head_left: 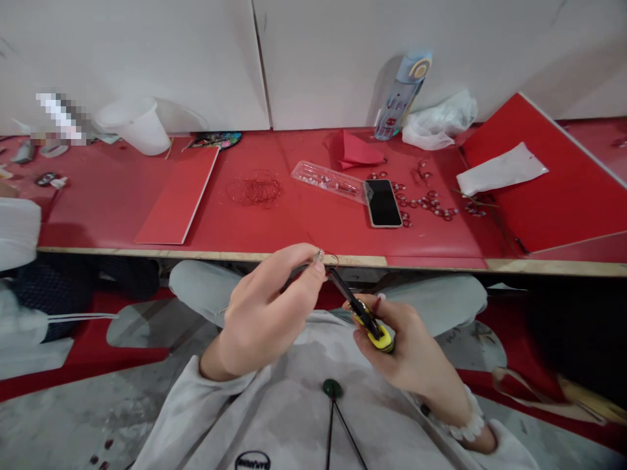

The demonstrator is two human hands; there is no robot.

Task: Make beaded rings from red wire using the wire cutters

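Note:
My left hand (272,303) is closed in a pinch just in front of the table edge. Between its thumb and forefinger is a thin red cord (334,258) with a small shiny bead (320,254). My right hand (406,343) grips a slim black-and-yellow tool (367,318); its exact kind is unclear. The tool's black shaft points up and left, its tip close to the cord and my left fingertips. On the table beyond lie a loose bundle of red cord (255,190) and a clear plastic tray (328,181) of small beads.
A phone (383,203) rests against the tray's right end, beside several small beaded red rings (431,203). A water bottle (399,101) and plastic bag (441,123) stand by the wall. Red boards (181,199) lie on both sides, with a white cup (142,127) at left.

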